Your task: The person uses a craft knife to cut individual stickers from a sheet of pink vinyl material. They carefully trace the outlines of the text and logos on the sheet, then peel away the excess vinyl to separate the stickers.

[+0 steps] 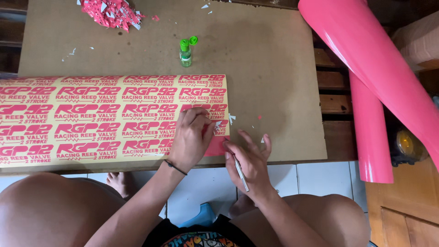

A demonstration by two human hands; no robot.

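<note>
Both hands met at the sticker sheet's (109, 120) four-o'clock corner: left hand (192, 137) pinched loose film, right hand (249, 162) gripped a thin tool (241, 173). A hasty pull risked tearing neighbouring letters.

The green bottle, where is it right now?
In the head view the green bottle stands upright on the brown board, just above the sticker sheet's top edge, beyond the left hand.
</note>
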